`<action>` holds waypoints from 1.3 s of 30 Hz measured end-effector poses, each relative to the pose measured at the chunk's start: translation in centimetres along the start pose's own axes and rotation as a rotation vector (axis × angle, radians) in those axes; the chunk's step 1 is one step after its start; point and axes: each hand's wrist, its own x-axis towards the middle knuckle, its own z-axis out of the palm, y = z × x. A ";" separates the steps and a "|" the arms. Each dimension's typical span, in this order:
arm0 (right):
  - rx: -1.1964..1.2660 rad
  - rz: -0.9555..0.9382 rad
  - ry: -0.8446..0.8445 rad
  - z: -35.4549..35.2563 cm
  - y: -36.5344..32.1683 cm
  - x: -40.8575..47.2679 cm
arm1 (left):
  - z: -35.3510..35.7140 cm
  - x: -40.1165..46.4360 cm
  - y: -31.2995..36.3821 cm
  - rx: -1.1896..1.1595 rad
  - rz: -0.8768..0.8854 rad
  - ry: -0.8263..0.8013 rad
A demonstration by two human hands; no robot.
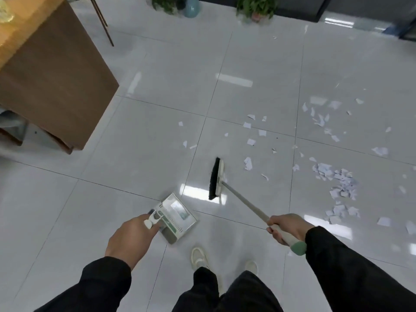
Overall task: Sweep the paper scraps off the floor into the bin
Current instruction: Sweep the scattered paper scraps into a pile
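Observation:
White paper scraps (342, 183) lie scattered over the grey tiled floor at the right, with a denser heap near the right edge and single bits further left (251, 141). My right hand (287, 228) grips the pale handle of a broom whose black-bristled head (215, 179) is near the floor, left of the scraps. My left hand (131, 237) holds the handle of a metal dustpan (176, 218) with white and green trim, hanging low in front of my feet. No bin is visible.
A brown wooden desk (56, 75) fills the upper left, with thin chair legs (102, 19) behind it. Potted plants (256, 7) and a blue vase (191, 7) stand along the far wall. My shoes (199, 257) are at the bottom centre.

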 end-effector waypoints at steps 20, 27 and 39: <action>0.136 -0.183 0.349 -4.8 -16.5 1.0 | -6.9 14.4 11.1 0.028 0.083 0.017; 0.106 -0.310 0.033 12.8 -28.6 -0.6 | -13.6 19.9 7.9 -0.075 -0.022 0.113; 0.058 -0.135 -0.247 35.6 -36.9 5.0 | -27.3 31.5 -3.2 -0.064 0.009 0.065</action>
